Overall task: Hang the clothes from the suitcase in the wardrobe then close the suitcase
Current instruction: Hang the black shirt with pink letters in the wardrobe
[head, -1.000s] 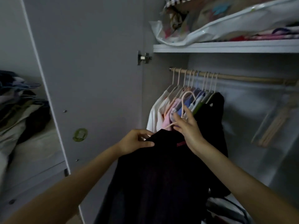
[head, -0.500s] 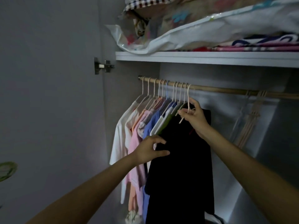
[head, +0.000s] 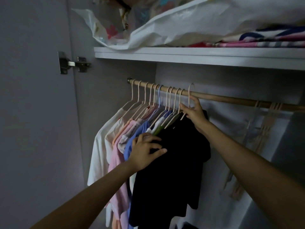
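As right hand grips hanger, no writing legible.

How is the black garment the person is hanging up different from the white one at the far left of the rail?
The black garment is dark and sits at the right end of the row; the white garment is pale and at the left end. Both hands are on the black one: the left hand touches its shoulder, the right hand grips its hanger. Nobody touches the white one. Both hang from the wooden rail.
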